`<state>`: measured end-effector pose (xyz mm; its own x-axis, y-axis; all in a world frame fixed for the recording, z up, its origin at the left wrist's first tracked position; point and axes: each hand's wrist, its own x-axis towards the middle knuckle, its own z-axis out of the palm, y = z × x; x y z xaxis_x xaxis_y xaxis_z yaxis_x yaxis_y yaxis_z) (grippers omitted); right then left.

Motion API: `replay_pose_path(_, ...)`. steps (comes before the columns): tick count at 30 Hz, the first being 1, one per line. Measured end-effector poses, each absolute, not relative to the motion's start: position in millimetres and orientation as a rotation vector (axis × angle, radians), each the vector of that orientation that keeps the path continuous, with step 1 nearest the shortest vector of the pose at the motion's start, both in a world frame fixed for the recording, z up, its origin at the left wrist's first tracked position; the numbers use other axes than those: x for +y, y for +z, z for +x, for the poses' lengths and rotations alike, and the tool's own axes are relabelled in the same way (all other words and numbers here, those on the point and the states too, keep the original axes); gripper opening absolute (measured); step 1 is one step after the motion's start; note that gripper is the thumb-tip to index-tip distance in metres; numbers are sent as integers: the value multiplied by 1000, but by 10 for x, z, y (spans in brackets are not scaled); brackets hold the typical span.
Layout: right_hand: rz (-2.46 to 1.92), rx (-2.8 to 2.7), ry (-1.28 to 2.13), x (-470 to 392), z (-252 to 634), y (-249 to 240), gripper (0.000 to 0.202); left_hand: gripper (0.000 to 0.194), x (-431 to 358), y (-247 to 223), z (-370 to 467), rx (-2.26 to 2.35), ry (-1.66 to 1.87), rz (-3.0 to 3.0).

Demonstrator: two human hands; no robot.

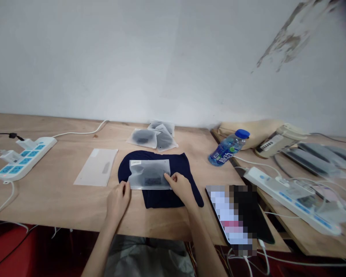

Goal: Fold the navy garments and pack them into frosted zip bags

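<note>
- While the left hand (118, 198) and right hand (181, 184) pinch opposite ends of a frosted pouch (148, 172), it is over dark blue cloth (164, 199).
- The wooden desk (54, 200) meets a pale wall (103, 57) with a peeling patch (291, 44) at upper right.

Phone screen (227, 215) blurred by pixelation, pouch label (135, 162) unreadably small, navy cloth (161, 200) partly covered

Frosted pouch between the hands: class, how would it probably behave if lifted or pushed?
The frosted pouch is probably floppy, since its film looks wrinkled. It seems light for its size, being thin and nearly flat. Its smooth surface may let it slip on the navy cloth.
</note>
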<state>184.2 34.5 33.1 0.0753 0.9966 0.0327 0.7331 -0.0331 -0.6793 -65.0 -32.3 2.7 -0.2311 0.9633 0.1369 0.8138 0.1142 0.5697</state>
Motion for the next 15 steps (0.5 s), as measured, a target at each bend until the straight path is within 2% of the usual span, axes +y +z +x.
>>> replay_pose_path(7, -1252, -1468, 1175, 415, 1852, 407, 36, 41, -317, -31, -646, 2174, 843, 1761)
replay_pose_path(15, -815, -1010, 1290, 1147, 1727, 576, 35, 42, -316, -12, -649, 2141, 865, 1779)
